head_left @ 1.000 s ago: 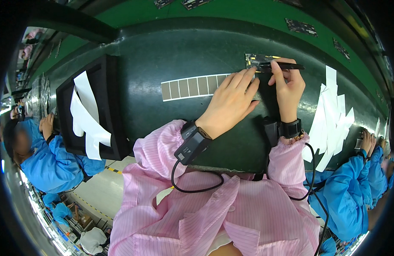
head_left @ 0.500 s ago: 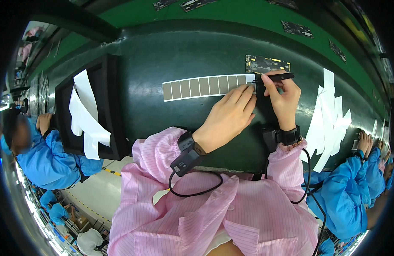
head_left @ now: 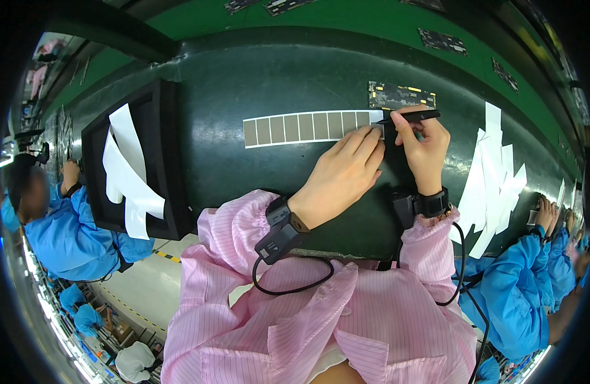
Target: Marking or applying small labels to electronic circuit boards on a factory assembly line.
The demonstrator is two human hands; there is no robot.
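Observation:
A white strip [head_left: 295, 144] with a row of grey-brown rectangular stickers lies across the dark green worktop. My left hand [head_left: 339, 171] rests on its right end, fingers stretched out flat. In my right hand [head_left: 424, 148] are slim black tweezers [head_left: 417, 116], pinched between thumb and fingers. Their tips point left and reach the bare white right end of the strip, close to my left fingertips. Whether the tips grip a sticker is too small to tell. A dark circuit board [head_left: 401, 96] with yellow patches lies just beyond the tweezers.
At left a black tray [head_left: 170, 153] holds curled white strips [head_left: 125, 153]. A pile of white strips [head_left: 490, 173] lies at right. Several circuit boards [head_left: 442, 41] sit on the green surface [head_left: 365, 22] beyond the worktop. People in blue [head_left: 77, 237] work on both sides. Cables hang from my wrist devices.
The left end of the sticker strip has swung slightly away from me. The boards on the far green surface have shifted a little to the left. My hands stay nearly in place.

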